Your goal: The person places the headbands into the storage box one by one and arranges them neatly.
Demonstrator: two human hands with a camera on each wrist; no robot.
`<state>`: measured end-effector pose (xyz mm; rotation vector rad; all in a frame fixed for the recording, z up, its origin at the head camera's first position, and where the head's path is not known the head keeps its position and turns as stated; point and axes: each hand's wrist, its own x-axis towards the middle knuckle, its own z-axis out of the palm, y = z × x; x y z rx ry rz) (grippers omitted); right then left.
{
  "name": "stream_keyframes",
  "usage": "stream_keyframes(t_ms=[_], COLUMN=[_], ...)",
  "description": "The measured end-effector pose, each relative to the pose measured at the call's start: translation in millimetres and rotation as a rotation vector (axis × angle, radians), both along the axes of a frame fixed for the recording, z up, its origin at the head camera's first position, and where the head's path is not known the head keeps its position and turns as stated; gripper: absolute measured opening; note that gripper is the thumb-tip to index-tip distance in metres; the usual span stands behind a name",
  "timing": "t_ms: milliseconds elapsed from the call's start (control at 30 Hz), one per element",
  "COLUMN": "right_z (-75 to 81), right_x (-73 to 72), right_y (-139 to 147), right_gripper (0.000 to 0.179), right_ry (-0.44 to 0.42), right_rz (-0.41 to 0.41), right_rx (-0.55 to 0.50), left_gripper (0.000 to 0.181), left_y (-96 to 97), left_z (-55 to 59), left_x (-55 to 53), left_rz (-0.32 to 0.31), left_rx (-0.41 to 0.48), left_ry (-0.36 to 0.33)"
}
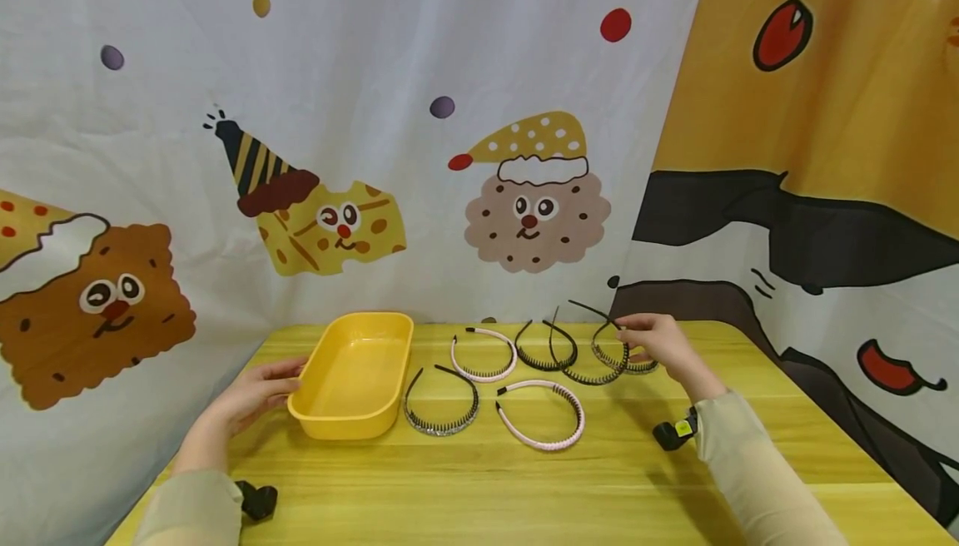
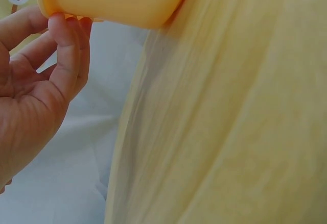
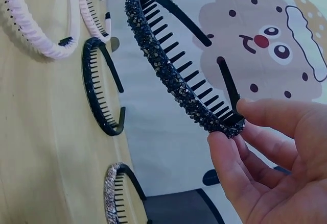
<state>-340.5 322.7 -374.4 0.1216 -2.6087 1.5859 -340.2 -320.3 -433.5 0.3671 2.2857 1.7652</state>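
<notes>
My right hand pinches one end of a black headband covered in dark glittery beads, with comb teeth inside. In the right wrist view, this headband is tilted and lifted off the table. At the left, my left hand holds the rim of a yellow plastic tub, fingertips at its edge in the left wrist view. Between the hands lie a silver glittery headband, two pink headbands and a black headband. Another silver headband lies near the right hand, partly hidden in the head view.
The wooden table ends at the back against a white curtain printed with cartoon figures. A second patterned curtain hangs at the right. A black wrist camera sits on my left wrist, another on my right.
</notes>
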Motion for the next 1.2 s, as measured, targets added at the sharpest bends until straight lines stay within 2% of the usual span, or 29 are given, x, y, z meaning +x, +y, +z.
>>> stream_keyframes(t_ms=[200, 467, 733, 1200], right_z=[-4.4, -9.1, -6.5, -6.2], right_x=[-4.5, -8.0, -8.2, -13.3], right_y=[-9.3, -21.1, -34.6, -55.8], right_gripper=[0.042, 0.043, 0.040, 0.042], right_ry=[-0.021, -0.019, 0.001, -0.008], right_rz=[0.010, 0.027, 0.031, 0.049], right_rx=[-0.022, -0.052, -0.057, -0.053], left_gripper=[0.062, 0.062, 0.063, 0.063], left_y=[1.0, 0.7, 0.6, -1.9], left_z=[-0.9, -3.3, -3.4, -4.9], left_x=[1.2, 1.1, 0.6, -1.7], left_rz=[0.011, -0.013, 0.020, 0.004], left_rx=[-0.008, -0.005, 0.001, 0.007], left_ry=[0.010, 0.017, 0.006, 0.011])
